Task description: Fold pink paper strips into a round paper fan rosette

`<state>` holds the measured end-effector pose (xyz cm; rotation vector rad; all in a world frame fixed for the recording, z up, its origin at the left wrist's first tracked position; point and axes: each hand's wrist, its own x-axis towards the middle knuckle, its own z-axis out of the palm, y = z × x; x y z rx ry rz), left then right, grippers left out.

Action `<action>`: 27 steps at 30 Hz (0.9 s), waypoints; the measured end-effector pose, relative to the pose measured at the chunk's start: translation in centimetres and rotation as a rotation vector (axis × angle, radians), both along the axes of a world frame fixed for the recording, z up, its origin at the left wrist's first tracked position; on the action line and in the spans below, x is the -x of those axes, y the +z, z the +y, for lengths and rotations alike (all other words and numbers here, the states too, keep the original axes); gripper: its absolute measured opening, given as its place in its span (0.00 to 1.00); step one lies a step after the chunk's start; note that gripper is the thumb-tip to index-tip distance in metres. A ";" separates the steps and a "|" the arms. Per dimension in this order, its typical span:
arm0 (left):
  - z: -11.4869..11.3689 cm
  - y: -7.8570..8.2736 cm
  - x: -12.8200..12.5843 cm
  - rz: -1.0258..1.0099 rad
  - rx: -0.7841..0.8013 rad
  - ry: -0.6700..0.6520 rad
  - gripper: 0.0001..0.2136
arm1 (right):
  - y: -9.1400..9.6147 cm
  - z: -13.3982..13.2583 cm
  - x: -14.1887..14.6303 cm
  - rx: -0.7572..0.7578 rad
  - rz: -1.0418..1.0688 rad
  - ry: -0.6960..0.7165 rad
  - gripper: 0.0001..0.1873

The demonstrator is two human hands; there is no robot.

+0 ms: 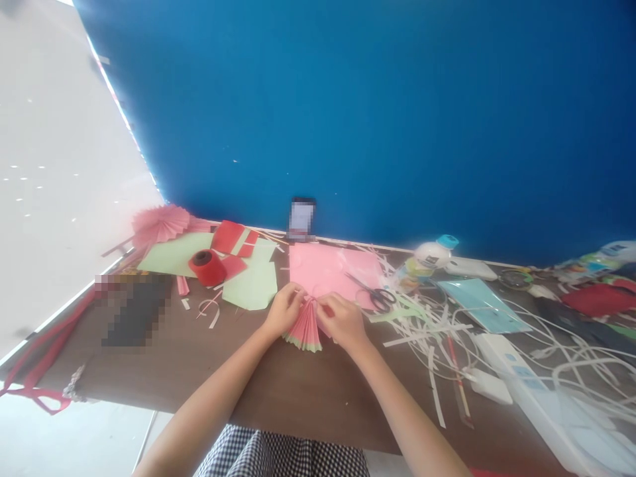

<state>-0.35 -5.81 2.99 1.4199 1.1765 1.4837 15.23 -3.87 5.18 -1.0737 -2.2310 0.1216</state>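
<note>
A pleated pink paper fan [304, 329] with pale green edging spreads downward between my hands, over the table's middle. My left hand [286, 309] pinches its gathered upper end from the left. From the right, my right hand [342, 320] is closed at the same gathered end, thumb and forefinger together; any thread there is too small to make out. Behind the fan lies a flat pink sheet [318, 262], partly covered by my fingers. Dark-handled scissors [380, 298] rest on that sheet's right side, just beyond my right hand.
Left of my hands are a red thread spool [207, 268], light green paper [251, 288] and a folded pink rosette [161, 225]. A phone [301, 218] leans against the blue wall. Paper strips [432, 328], a glue bottle [430, 255], cables and a white power strip [521, 387] crowd the right.
</note>
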 end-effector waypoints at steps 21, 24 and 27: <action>0.4 0.2 -0.3 -0.844 0.338 -0.428 0.12 | 1.0 0.5 -0.8 0.626 0.539 0.164 0.10; 0.1 0.6 -0.5 -0.864 0.340 -0.423 0.12 | 0.7 0.1 -0.4 0.713 0.653 0.222 0.12; 0.0 0.8 -0.5 -0.861 0.331 -0.408 0.11 | 0.4 -0.1 0.0 0.794 0.732 0.252 0.13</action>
